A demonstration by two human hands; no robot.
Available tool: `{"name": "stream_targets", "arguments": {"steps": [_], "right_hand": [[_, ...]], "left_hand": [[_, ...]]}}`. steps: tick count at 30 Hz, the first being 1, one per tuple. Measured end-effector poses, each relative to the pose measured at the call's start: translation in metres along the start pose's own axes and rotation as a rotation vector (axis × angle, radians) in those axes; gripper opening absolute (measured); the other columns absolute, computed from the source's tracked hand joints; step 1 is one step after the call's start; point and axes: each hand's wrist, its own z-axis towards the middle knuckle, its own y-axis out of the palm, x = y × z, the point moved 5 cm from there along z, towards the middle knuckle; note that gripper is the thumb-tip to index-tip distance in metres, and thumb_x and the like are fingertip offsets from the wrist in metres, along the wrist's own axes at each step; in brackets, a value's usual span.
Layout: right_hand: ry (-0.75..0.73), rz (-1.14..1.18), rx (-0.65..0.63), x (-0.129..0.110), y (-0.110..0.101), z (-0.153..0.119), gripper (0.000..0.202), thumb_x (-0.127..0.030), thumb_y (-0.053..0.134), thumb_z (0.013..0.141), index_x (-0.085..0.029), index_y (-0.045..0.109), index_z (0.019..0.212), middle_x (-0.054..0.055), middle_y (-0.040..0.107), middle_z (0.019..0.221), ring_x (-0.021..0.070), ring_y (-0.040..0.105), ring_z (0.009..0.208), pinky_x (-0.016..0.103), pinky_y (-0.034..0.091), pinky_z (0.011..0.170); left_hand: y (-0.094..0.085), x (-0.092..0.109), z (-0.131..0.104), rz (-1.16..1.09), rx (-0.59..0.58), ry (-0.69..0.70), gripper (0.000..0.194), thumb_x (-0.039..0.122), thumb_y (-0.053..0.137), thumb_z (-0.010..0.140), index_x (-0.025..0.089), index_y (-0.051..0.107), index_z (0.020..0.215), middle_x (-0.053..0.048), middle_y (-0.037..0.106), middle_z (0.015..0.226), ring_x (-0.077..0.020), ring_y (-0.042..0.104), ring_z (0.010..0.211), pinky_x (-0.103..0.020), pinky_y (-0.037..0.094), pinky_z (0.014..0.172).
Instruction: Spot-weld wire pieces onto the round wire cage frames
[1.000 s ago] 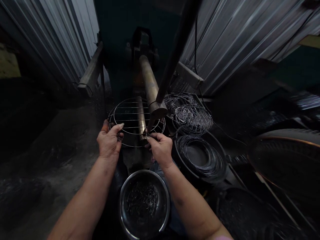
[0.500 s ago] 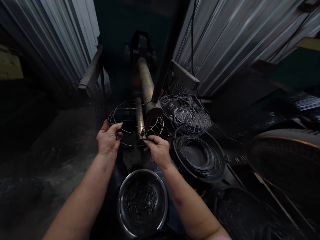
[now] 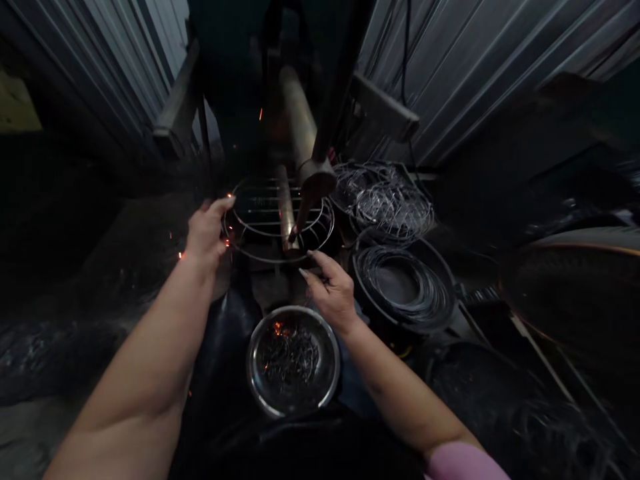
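Observation:
A round wire rack (image 3: 265,211), made of rings and crossbars, surrounds the lower brass-coloured rod (image 3: 287,207) of a spot welder. My left hand (image 3: 204,230) grips its left rim between thumb and fingers. Near the tip of the rod, my right hand (image 3: 334,290) has thumb and forefinger apart with nothing visible between them; its other fingers are curled under. The welder's thick upper arm (image 3: 300,127) ends above the rack. Below the hands stands a steel bowl (image 3: 253,377) with short bent metal pieces (image 3: 297,357). Glowing sparks are scattered around my left hand and in the bowl.
At right, a coil of wire (image 3: 425,293) lies in a black round tub (image 3: 450,313). Behind it is a pile of wire rings (image 3: 393,203). Wooden beams (image 3: 173,110) flank the welder, and a large round rim (image 3: 565,247) stands far right.
Orange sparks have appeared around the rack, my left hand and the bowl. My right hand has drawn back from the rod tip and its fingers have parted. The camera view has shifted.

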Motion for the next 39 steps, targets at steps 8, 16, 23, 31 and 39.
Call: {"name": "stream_targets", "arguments": {"steps": [8,16,23,31,39], "right_hand": [[0.07,-0.391,-0.699,0.019,0.031,-0.074,0.024,-0.015,0.055,0.084,-0.02,0.073,0.099,0.007,0.073,0.096,0.0193,0.066,0.091,0.029,0.049,0.085],[-0.164,-0.769,-1.096,0.02,0.094,-0.118,0.029,-0.019,0.048,0.087,-0.017,0.074,0.097,0.015,0.064,0.109,0.0284,0.057,0.1,0.038,0.046,0.077],[0.02,-0.561,-1.077,0.007,0.058,-0.108,0.028,-0.01,0.056,0.075,-0.014,0.075,0.094,0.011,0.072,0.095,0.0227,0.065,0.089,0.031,0.049,0.078],[0.006,-0.183,-0.376,-0.035,-0.004,0.003,0.019,-0.021,0.057,0.083,-0.022,0.075,0.087,0.003,0.07,0.075,0.0153,0.062,0.07,0.025,0.048,0.069],[0.151,-0.025,-0.043,-0.019,0.015,0.032,0.018,-0.023,0.057,0.08,-0.02,0.075,0.084,0.005,0.071,0.077,0.0184,0.065,0.069,0.029,0.051,0.066]], "left_hand": [[-0.013,-0.002,-0.004,0.119,-0.009,-0.034,0.046,0.007,0.074,0.051,0.016,0.056,0.092,0.0,0.055,0.063,-0.0109,0.05,0.047,-0.019,0.029,0.039],[-0.036,0.003,-0.048,0.088,0.079,0.004,0.055,0.011,0.076,0.046,0.017,0.053,0.096,0.002,0.056,0.067,-0.012,0.054,0.055,-0.021,0.032,0.045],[-0.034,0.005,-0.048,-0.02,0.143,0.033,0.058,0.003,0.073,0.039,0.019,0.05,0.09,0.004,0.053,0.065,-0.0123,0.051,0.054,-0.023,0.036,0.045],[-0.021,-0.01,-0.067,-0.088,0.072,0.073,0.045,0.011,0.079,0.042,0.018,0.051,0.077,0.005,0.051,0.069,-0.0075,0.049,0.053,-0.02,0.036,0.045],[-0.015,-0.01,-0.076,-0.104,0.077,0.082,0.046,0.009,0.081,0.042,0.018,0.054,0.078,0.005,0.052,0.075,-0.0062,0.05,0.054,-0.018,0.038,0.046]]}}
